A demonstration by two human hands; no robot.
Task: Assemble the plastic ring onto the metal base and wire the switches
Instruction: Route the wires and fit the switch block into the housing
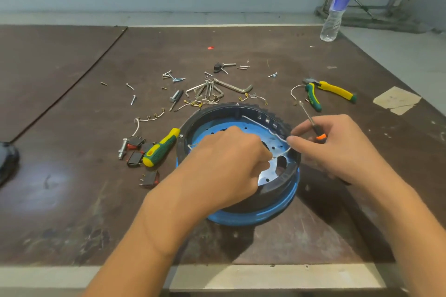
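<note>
Looking down: the head view takes in a brown worktable (72,200), with its pale front edge nearest and its far edge against a light wall.
Base: a blue metal base (253,220) lies flat near the front centre, its rim showing below the ring.
Ring: a black plastic ring (272,191) sits on top of the base. It is open in the middle and toothed along its far right rim.
Left: the left hand (226,164) reaches over the ring's opening. Its fingers are clenched and pinch one end of a white wire (265,128).
Wire: it runs from the ring's far inner wall to the right rim, then back towards the left fingers.
Right: the right hand (337,147) is just outside the right rim, grasping a small screwdriver (311,123) with an orange collar. Its fingertips touch the wire at the rim.
Loose parts: three black-and-red switches (135,159) lie left of the ring, just beside a green-and-yellow screwdriver (160,148).
Far side: hex keys (217,89) and loose screws (169,75) are scattered beyond the ring.
Right side: pliers (330,91) lie near a paper scrap (395,100). A water bottle (336,7) stands upright at the far corner.
Open room: bare wood runs left from the switches to a dark object (7,161) at the left edge. A bare strip lies between the ring and the front edge, crossed by both forearms.
</note>
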